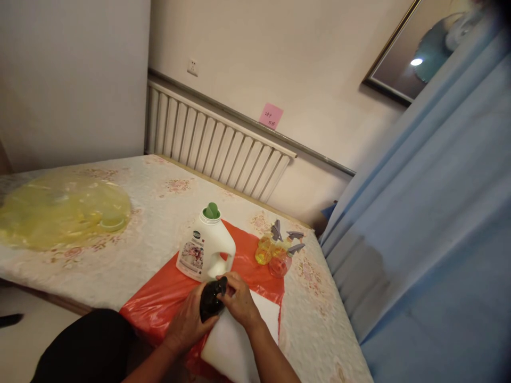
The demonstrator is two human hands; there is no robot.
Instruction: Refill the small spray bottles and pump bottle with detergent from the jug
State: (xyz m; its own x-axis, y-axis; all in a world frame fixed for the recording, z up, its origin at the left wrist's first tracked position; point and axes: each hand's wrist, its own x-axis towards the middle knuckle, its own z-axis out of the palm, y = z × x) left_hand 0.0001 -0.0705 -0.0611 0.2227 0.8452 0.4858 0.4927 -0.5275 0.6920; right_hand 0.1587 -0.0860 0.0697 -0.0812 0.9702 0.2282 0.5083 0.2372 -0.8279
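- The fingers of the right hand [239, 299] are pinched together at the top of a small dark bottle [210, 301], about where a cap or neck would sit; the exact fingertip contact is too small to make out.
- The left hand [189, 322] is wrapped round the bottle's lower body from the side, fingers curled and closed on it, so both hands are clamped on the one object.
- The bottle is held just above a white sheet [239, 340] that lies on a red plastic bag [159, 303], near the front edge of the bed.
- Judged by its glossy surface and small size, it is probably light, rigid and somewhat slippery; a grip round the body with a second hand at the neck looks the surest hold.
- Just behind the hands, a white detergent jug [205, 247] with a green cap stands upright on the red bag.
- To its right, a cluster of small yellow and pink spray bottles [277, 252] sits close together.
- Well apart, at the left, a yellow plastic bag [59, 210] lies on the floral bedcover [159, 197].
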